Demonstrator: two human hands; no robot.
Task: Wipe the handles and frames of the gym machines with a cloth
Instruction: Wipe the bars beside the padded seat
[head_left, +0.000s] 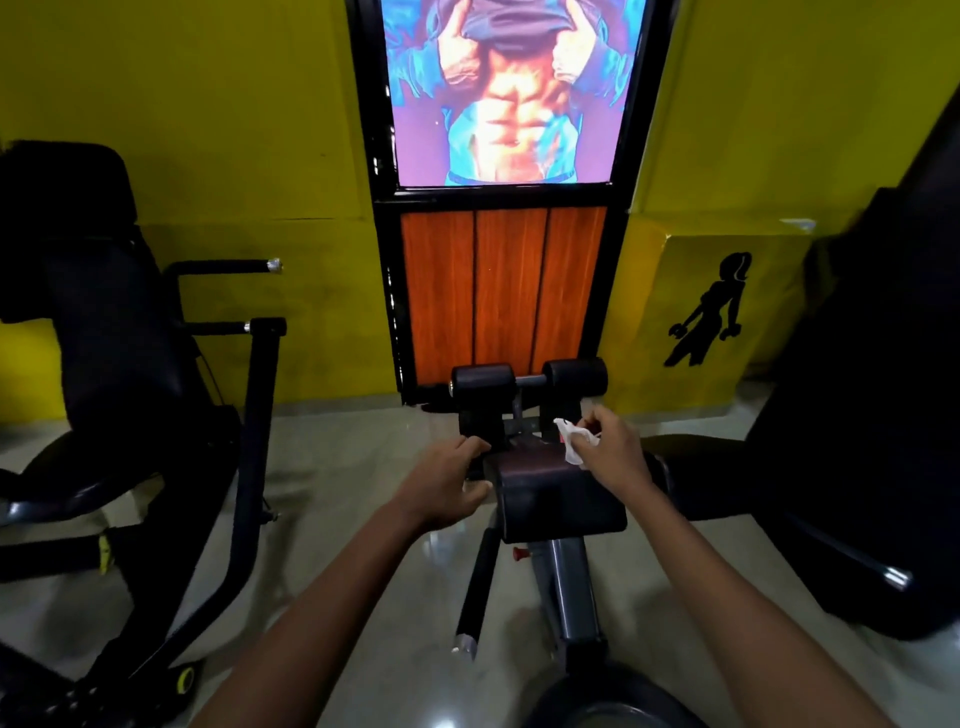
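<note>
The right hand (615, 449) pinches a white cloth (574, 441), crumpled at the fingertips, just above the far right corner of a dark pad (556, 491). The left hand (449, 486) grips the pad's left edge, fingers curled over it. At 12 o'clock beyond the pad sit two black rollers (527, 384). A handle (475, 592) slants down at 6 o'clock. Another machine (119, 364) stands at 9 o'clock, against the yellow wall (234, 130).

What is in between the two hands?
In the head view, the black pad of the machine lies between them. The left hand holds its left edge, and the right hand, pinching the white cloth, is at its right corner.
</note>
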